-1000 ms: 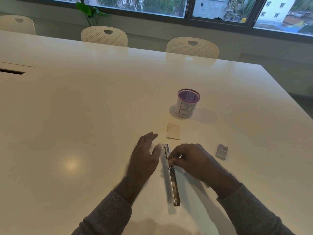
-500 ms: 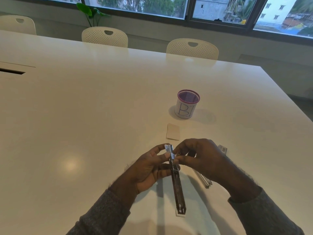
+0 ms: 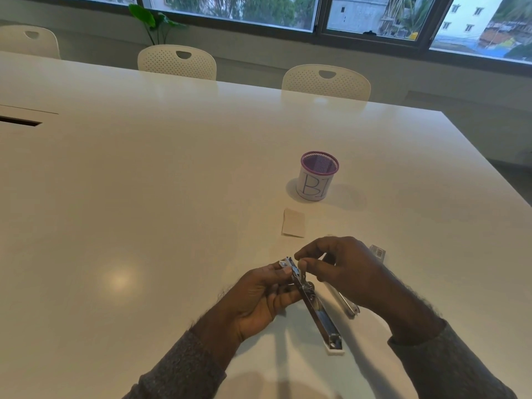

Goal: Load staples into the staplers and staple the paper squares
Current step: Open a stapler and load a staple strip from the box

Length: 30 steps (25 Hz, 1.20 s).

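A long chrome stapler, opened out flat, is raised off the white table. My left hand grips its far end from below, palm up. My right hand pinches the same far end from above with thumb and forefinger. A second metal piece lies on the table under my right hand, partly hidden. A beige paper square lies just beyond my hands. A small staple box peeks out behind my right hand.
A purple-rimmed mesh cup with a white label stands beyond the paper square. White chairs line the table's far edge. A dark cable slot is at the far left. The table's right edge runs diagonally.
The stapler lay on the table a second ago; both hands have picked it up by its far end and its near end has swung to the right.
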Motion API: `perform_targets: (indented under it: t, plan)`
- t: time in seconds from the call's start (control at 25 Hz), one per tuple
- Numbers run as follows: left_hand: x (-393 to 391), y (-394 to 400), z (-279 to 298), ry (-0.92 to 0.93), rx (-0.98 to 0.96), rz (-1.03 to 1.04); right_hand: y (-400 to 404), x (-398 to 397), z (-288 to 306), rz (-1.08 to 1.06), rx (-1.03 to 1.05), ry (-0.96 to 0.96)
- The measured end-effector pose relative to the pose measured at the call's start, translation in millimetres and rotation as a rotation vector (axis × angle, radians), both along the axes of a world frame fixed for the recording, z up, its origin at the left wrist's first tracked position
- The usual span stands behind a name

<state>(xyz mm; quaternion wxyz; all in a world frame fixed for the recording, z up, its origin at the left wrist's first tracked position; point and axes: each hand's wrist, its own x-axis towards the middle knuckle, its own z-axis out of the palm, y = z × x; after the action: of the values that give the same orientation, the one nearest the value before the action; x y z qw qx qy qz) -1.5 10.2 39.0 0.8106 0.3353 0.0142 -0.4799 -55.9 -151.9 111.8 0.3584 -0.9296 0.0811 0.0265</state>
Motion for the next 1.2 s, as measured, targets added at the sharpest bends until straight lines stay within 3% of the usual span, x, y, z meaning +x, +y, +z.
perform_targets:
  t: [0.36,0.84,1.04,1.2]
  plan:
    - [-0.8,-2.3,0.1,0.081,0.035,-0.017,-1.7,6.3,-0.8,-0.028,0.072,0.129]
    - [4.8,3.2,13.6,-0.100,0.137,0.064,2.0,-3.7,6.6,-0.144,0.012,0.054]
    - [21.3,11.2,21.3,-0.126,0.091,0.263,3.1,-38.2,8.9,0.062,0.218,0.381]
    - [30.7,13.9,21.1,-0.177,0.094,0.333,-4.2,-45.5,2.2,-0.130,0.348,0.013]
